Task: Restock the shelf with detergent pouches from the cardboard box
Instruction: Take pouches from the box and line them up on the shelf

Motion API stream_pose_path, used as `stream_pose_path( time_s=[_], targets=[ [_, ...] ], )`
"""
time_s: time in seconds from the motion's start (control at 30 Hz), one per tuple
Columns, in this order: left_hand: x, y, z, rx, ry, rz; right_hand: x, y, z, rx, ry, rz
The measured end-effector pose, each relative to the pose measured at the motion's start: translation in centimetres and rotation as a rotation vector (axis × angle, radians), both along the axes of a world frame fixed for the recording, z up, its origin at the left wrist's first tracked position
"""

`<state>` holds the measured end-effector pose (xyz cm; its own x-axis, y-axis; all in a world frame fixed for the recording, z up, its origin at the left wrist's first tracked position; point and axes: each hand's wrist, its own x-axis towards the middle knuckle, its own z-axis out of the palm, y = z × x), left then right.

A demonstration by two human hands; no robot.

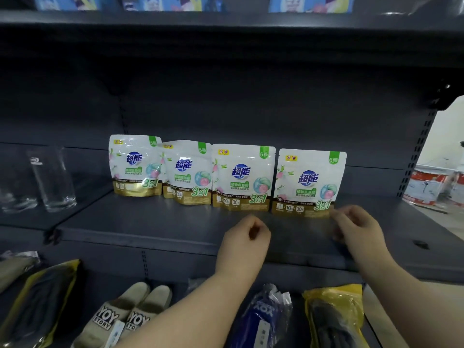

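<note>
- The left hand (244, 243) is loosely curled, fingers bent in, and it holds nothing.
- The right hand (357, 228) is beside it, fingers half bent, empty too; its fingertips are just by the bottom corner of the nearest pouch (310, 183).
- Both hands hang over the front of the gray shelf (150, 227).
- Past the hands, four pouches stand in a row; the second pouch (187, 172) leans a bit.
- Far off to the left stands a glass (54, 179).
- Under the left arm lie slippers (130, 315).
</note>
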<state>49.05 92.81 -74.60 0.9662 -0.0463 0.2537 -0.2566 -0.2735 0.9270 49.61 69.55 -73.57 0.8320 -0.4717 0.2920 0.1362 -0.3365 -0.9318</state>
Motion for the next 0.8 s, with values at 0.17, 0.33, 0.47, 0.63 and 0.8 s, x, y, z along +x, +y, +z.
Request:
stream_pose_path(
  time_s=[0.17,0.33,0.47,0.63,0.8],
  targets=[
    [-2.2,4.6,-3.1,-0.027,0.093,0.005,-4.5,5.8,-1.0,-0.013,0.004,0.215],
    [-5.1,9.0,-6.9,0.004,0.120,0.089,-7.5,13.6,-4.7,-0.010,0.199,0.576],
    [-8.9,12.3,-12.0,0.052,0.232,0.091,-10.0,18.7,-11.3,-0.059,0.438,0.734],
    [-14.3,16.1,-19.4,0.306,0.457,0.045,-13.9,22.7,-20.2,-0.138,0.791,0.949],
    [-17.7,17.0,-25.7,0.767,0.757,-0.262,-17.4,25.0,-28.9,-0.435,1.137,1.030]
  ],
)
